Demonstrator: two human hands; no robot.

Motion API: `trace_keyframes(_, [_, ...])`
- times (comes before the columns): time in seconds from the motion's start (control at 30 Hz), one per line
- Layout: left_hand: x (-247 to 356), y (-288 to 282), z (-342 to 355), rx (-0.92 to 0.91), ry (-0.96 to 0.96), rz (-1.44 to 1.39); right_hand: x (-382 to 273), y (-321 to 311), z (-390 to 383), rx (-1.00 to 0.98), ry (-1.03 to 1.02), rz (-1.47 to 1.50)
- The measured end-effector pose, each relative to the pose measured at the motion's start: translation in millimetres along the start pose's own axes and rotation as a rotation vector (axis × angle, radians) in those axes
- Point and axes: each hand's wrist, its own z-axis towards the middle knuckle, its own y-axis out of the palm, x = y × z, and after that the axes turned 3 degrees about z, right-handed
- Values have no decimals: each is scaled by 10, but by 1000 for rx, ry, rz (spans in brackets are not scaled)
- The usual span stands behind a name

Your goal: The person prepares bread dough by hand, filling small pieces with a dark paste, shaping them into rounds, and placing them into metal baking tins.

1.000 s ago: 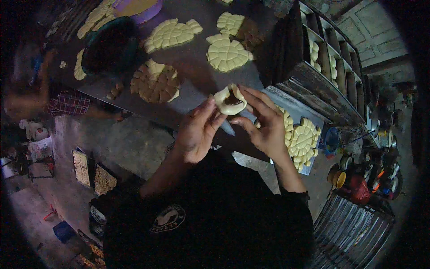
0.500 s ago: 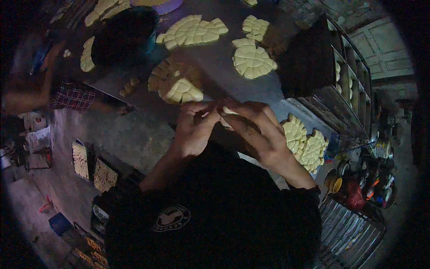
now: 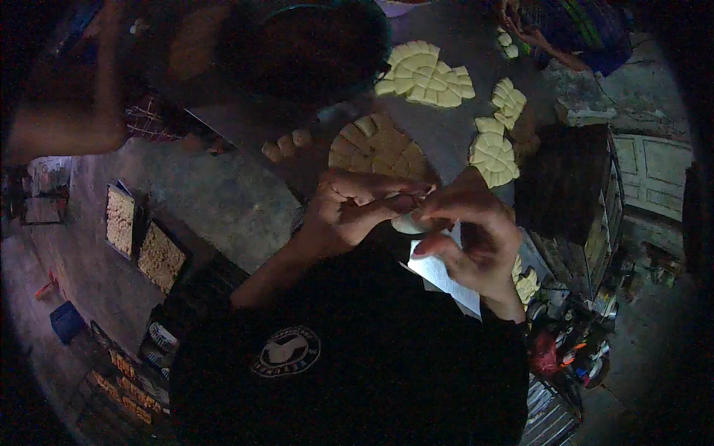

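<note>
A small pale piece of dough (image 3: pixel 405 222) is held up between my two hands, in front of my chest. My left hand (image 3: pixel 349 212) pinches it with the thumb and fingers pressed together. From the other side my right hand (image 3: pixel 480 230) grips its edge, fingers curled over and thumb lower down. My fingers cover most of the piece. Just beyond my hands lies a shadowed dough round (image 3: pixel 379 152) cut into many pieces. Several small dough lumps (image 3: pixel 286 146) sit to its left.
Cut pale dough (image 3: pixel 424 72) and another cut round (image 3: pixel 494 154) lie on the table. A large dark basin (image 3: pixel 305 56) stands far left of them. A wooden rack (image 3: pixel 565 193) rises at right. Other people's arms show at left (image 3: pixel 67 137) and far right (image 3: pixel 547 41).
The view has swung, so the table's things sit farther right. Both hands still hold the dough, and the right thumb has dropped lower. Another person's hand has appeared at the far right.
</note>
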Motion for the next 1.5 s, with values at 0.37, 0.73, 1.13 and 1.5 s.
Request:
trace_keyframes(0.37, [-574,-267,-74,101,-479,-188,400,497,-128,116,357,-304])
trace_keyframes(0.73, [-1328,-1445,-158,-43,80,1583,1126,399,-1667,847,657,87])
trace_keyframes(1.13, [-1328,188,-158,177,268,1110,933,286,-2896,782,621,346])
trace_keyframes(1.5, [-1096,2228,-492,111,12,509,140,-334,-2587,875,354,874])
